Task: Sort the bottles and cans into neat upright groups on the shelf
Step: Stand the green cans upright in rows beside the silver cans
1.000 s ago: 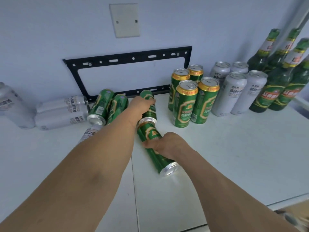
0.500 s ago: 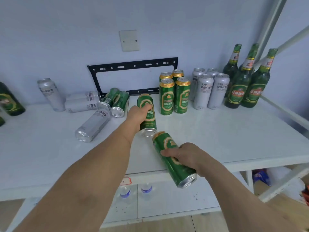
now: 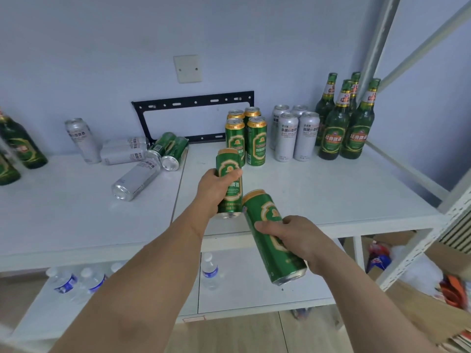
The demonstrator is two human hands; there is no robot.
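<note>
The left hand (image 3: 216, 189) grips a green can (image 3: 229, 183), nearly upright, above the shelf (image 3: 331, 189). The right hand (image 3: 297, 238) grips a second green can (image 3: 272, 235), tilted, out past the shelf's front edge. Just beyond the left hand stands the green-can group (image 3: 246, 136); level each can before setting it down alongside.

Left of the shelf (image 3: 76, 225), two bottles (image 3: 15, 149) were cut by the edge; the clutter (image 3: 453, 289) below right was blurred.
</note>
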